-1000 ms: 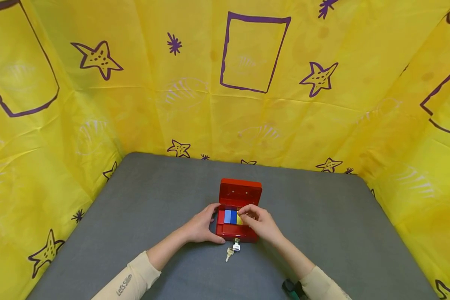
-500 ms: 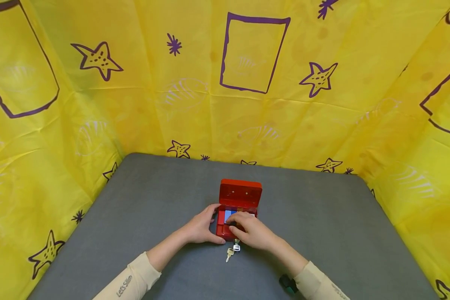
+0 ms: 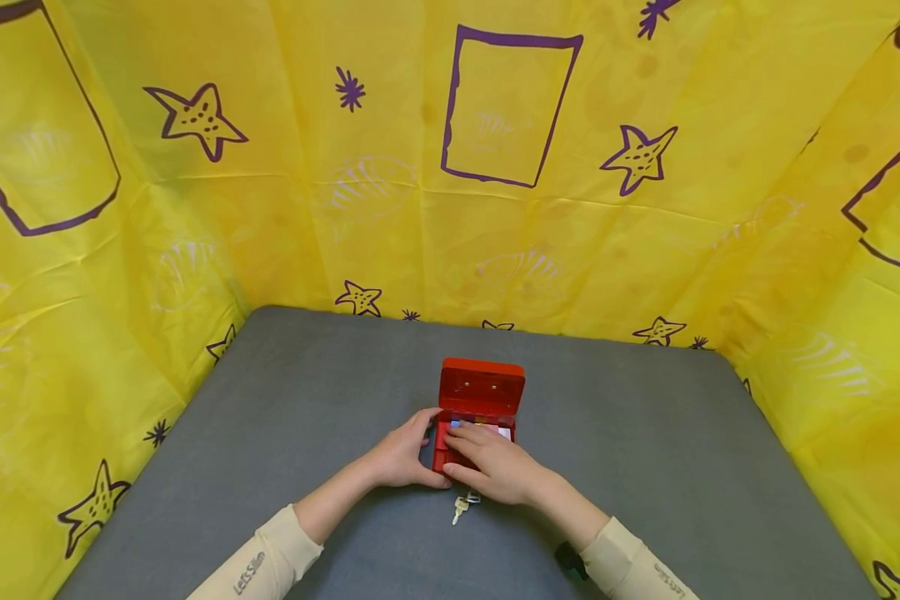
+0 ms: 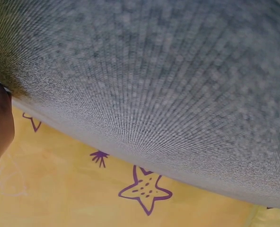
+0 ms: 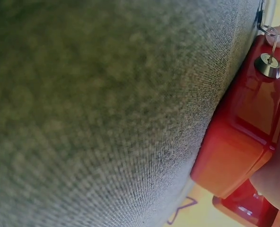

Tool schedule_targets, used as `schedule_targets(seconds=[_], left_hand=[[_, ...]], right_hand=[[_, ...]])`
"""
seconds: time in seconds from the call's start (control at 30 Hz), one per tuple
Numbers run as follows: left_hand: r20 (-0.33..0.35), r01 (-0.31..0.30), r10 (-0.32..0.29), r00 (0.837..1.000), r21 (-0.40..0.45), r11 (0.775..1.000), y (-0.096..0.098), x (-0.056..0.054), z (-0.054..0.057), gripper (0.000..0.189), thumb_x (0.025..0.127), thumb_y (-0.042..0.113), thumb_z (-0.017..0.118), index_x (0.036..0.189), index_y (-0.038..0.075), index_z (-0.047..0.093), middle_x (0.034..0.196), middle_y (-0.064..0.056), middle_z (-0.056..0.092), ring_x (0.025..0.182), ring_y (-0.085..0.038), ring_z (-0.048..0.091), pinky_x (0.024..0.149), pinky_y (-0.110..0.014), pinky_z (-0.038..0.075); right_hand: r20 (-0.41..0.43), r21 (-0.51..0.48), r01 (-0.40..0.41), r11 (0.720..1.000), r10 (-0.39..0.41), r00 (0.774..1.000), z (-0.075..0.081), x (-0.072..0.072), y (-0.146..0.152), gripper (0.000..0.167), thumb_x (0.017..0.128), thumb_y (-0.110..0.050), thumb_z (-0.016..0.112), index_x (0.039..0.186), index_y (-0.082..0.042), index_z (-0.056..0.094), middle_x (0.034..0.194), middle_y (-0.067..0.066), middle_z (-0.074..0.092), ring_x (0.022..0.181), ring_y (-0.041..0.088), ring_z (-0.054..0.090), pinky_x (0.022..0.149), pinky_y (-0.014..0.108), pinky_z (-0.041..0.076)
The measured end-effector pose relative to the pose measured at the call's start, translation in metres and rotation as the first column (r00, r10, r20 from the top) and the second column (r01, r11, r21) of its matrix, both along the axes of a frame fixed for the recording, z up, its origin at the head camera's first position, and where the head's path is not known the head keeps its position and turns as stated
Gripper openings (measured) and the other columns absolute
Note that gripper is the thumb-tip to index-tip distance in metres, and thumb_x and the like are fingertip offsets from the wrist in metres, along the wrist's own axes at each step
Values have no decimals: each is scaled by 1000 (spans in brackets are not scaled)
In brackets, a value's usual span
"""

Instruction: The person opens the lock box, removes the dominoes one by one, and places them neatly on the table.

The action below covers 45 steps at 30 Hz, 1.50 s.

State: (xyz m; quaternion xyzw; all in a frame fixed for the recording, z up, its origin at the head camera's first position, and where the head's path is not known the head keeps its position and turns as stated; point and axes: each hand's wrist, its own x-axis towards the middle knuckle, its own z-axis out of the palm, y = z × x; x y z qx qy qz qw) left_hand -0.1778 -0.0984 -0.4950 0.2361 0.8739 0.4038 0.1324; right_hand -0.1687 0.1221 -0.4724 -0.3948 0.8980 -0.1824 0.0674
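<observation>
A red cash box stands on the grey table with its lid raised. My left hand grips its left side, thumb at the front corner and fingers at the back. Over the tray my right hand lies with its fingers extended across the coloured blocks, covering most of them. A bit of blue block and a white piece show past the fingers. In the right wrist view a key sits in the lock on the box's front. A second key lies on the table before the box.
The grey table spreads around the box on all sides. A yellow cloth with purple starfish drawings hangs at the back and both sides. A dark band shows by the right sleeve.
My right hand has moved left and down from the yellow block, its fingers going from bent to laid out over the blocks. My left hand has stayed on the box.
</observation>
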Motion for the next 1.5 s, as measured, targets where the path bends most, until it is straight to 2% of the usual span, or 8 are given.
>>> schedule_targets(seconds=[0.23,0.5,1.1,1.5], left_hand=[[-11,8,-8,1000,3,1000,0,0,-1,102,71,42,86,147,4,28,144,-15,41,120,-28,55,99,-39,47],[-22,16,-16,1000,-4,1000,0,-1,0,101,72,42,85,147,4,28,144,-15,41,120,-28,56,98,-39,48],[-35,19,-19,999,22,1000,0,0,0,102,72,39,86,146,-1,28,143,-17,41,126,-29,48,100,-41,46],[-25,16,-16,1000,20,1000,1,1,0,101,72,40,85,146,1,28,143,-15,41,125,-29,49,99,-41,47]], right_hand=[[27,63,0,998,-2,1000,-2,1,1,65,99,-56,41,149,-14,42,153,3,39,143,25,29,116,46,23],[38,72,-6,997,4,999,-3,1,0,67,98,-59,40,149,-15,41,153,1,37,144,25,26,116,47,22],[68,106,-12,994,5,998,-1,8,1,67,97,-64,34,148,-22,43,155,-1,34,144,24,26,117,47,21],[54,82,-33,996,29,998,0,10,1,63,100,-58,35,146,-18,46,153,1,38,142,23,31,116,45,24]])
